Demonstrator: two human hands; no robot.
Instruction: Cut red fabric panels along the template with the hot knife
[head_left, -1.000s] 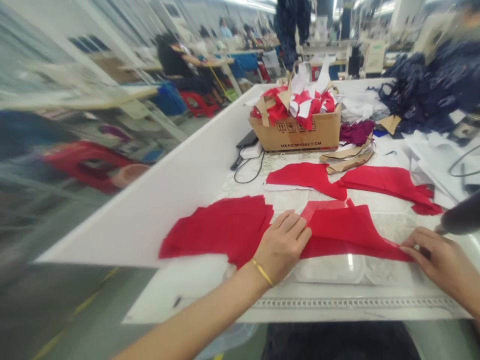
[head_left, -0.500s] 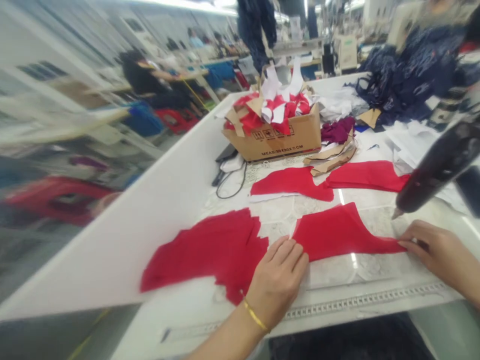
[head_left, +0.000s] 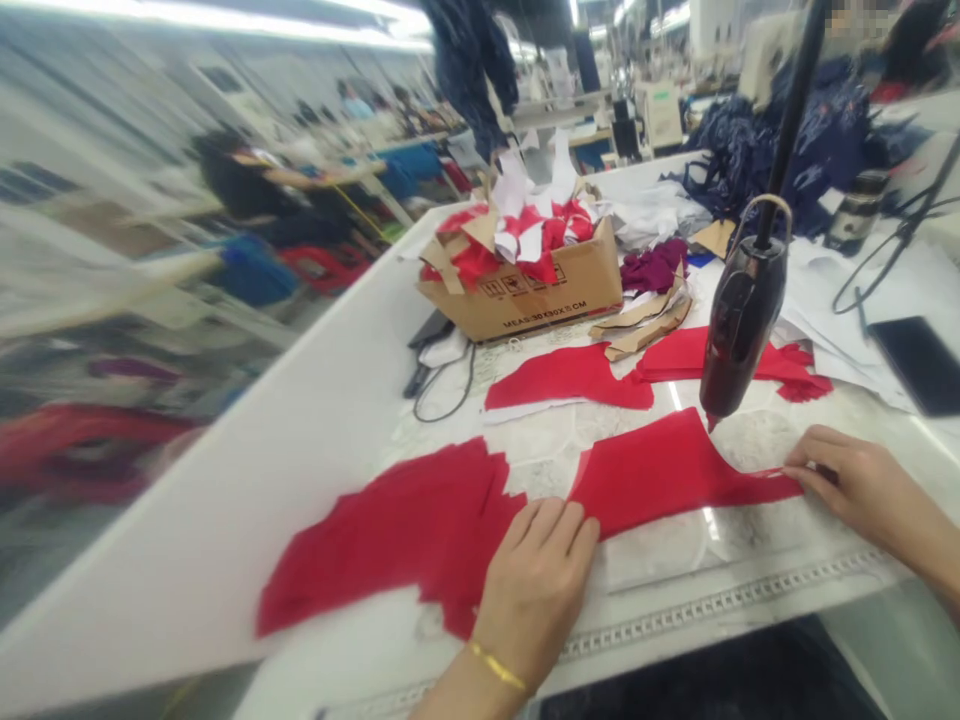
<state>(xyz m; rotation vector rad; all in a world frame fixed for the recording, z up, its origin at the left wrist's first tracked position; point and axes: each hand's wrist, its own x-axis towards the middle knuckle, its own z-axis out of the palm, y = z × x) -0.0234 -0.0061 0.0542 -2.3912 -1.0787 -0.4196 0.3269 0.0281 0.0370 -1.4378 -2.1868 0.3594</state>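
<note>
Head view: limp, light red fabric (head_left: 660, 478); left hand (head_left: 534, 590) at six o'clock presses it flat, right hand (head_left: 862, 490) at four pinches its narrow tip.

Cardboard carton (head_left: 525, 300) behind cut fabric panels (head_left: 660, 475)

Flat red fabric panel (head_left: 660, 478)

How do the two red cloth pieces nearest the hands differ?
The wider red cloth piece is larger than the narrower red cloth piece. The wider piece has a jagged, stepped edge at its upper right, while the narrower piece curves smoothly and tapers to a point. The left hand rests on the wider piece; the right hand is at the narrower piece's tip. Both are the same red and lie flat.
</note>
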